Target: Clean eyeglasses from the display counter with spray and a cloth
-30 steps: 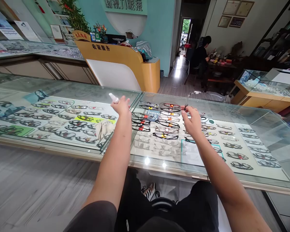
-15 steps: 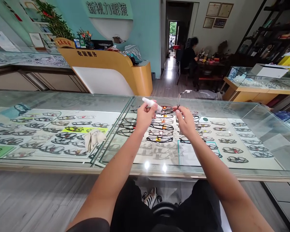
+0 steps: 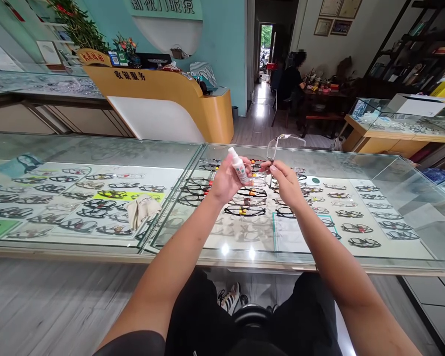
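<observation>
A small white spray bottle with a printed label rests in my left hand, its white top tilted up and to the left. My fingers are curled around its lower part. With fingertips pinched, my right hand holds a pair of eyeglasses above the counter; one lens stands upright and the rest of the frame reaches to the right. Both hands are over the glass display counter, where several rows of eyeglass frames lie under the glass.
A crumpled beige cloth lies on the counter to the left. Beyond stands a yellow and white reception desk. A person sits at a table at the back. Another glass case is on the right.
My left hand has turned, bringing the bottle from nearly level to more upright with its label showing. The eyeglasses in my right hand have turned so a lens faces me more.
</observation>
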### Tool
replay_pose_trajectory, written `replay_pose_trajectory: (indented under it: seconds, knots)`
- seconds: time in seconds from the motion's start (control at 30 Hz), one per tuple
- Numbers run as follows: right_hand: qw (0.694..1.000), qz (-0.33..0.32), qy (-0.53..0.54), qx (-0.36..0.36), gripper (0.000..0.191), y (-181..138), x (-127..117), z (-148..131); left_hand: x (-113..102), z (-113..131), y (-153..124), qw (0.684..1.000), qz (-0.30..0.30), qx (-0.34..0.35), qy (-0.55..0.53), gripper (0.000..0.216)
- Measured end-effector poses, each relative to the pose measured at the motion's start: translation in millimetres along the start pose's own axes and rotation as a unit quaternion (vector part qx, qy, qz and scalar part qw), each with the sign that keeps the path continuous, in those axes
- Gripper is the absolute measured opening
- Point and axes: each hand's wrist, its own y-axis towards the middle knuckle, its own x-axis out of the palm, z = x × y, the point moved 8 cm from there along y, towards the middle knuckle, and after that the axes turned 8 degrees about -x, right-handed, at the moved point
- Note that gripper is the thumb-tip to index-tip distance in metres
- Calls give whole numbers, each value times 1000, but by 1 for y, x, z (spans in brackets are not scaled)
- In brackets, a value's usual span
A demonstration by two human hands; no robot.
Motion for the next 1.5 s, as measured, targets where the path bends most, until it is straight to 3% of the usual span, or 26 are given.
replay_pose_trajectory:
  seconds: [0.07, 0.17, 0.5, 0.97, 1.17, 1.33, 1.5]
  knots:
    - [1000, -16, 24, 13, 36, 0, 3, 0, -1, 3, -1, 1000, 6, -8, 15, 79]
    - [998, -40, 40, 27, 36, -1, 9, 0, -6, 4, 1, 998, 29, -6, 55, 86]
    - [989, -96, 87, 67, 36, -8, 27, 2, -23, 11, 1, 954, 134, 140, 228, 69]
    - [984, -116, 124, 60, 32, -11, 35, -4, -21, 17, -3, 922, 145, 182, 309, 67]
    - [979, -81, 173, 67, 30, -7, 27, 7, -15, 15, -5, 907, 112, 205, 350, 65]
    - [968, -2, 233, 95, 30, -4, 15, 16, -7, 5, -6, 892, 95, 178, 405, 56]
    - [961, 21, 253, 109, 31, -4, 14, 16, 0, -2, -7, 883, 73, 158, 436, 55]
